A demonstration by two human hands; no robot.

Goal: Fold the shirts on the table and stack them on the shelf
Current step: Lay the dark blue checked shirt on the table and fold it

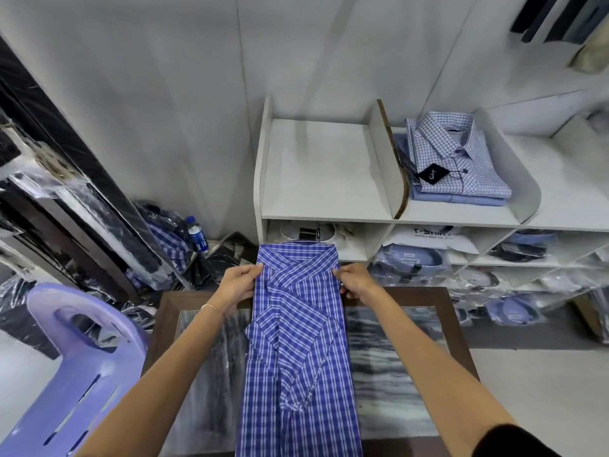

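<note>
Item one: blue check shirt (298,341), lying lengthwise down the middle of my counter (395,374), sleeves folded in over the back, collar end at 12 o'clock overhanging the far edge. My left hand (239,285) pinches the shirt's left edge near the shoulder; my right hand (354,281) pinches the right edge opposite. Item two: white shelf (329,173) at 12 o'clock, beyond the counter. Item three: stack of folded shirts (456,159) in its compartment at 1 o'clock, a checked one on top. Item four: purple chair (75,364) at 9 o'clock. Item five: bottle (197,235) on the floor at 11 o'clock.
</note>
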